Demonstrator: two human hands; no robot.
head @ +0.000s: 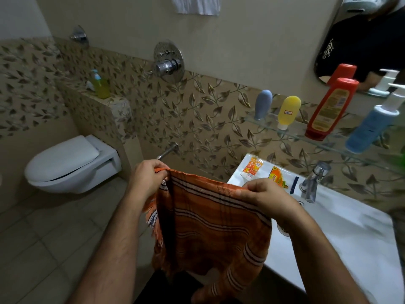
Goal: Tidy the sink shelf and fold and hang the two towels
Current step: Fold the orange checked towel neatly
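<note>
Setting: a home bathroom. Evidence: a white wall-hung toilet [72, 164] with its lid down, at left. A white sink [341, 218] at right with a chrome tap [315, 181] on its rim. Above the sink, a glass shelf [328, 140] carries toiletry bottles: a grey tube [263, 104], a yellow tube [288, 110], a red bottle [331, 108] and a blue pump bottle [370, 126]. A mirror [359, 40] hangs over the shelf. Chrome shower valve [168, 62] set in the wall. Walls: leaf-patterned tiles [197, 115] on the lower part, plain beige above. Floor tiled. A soap dispenser [99, 85] stands on the ledge behind the toilet.
</note>
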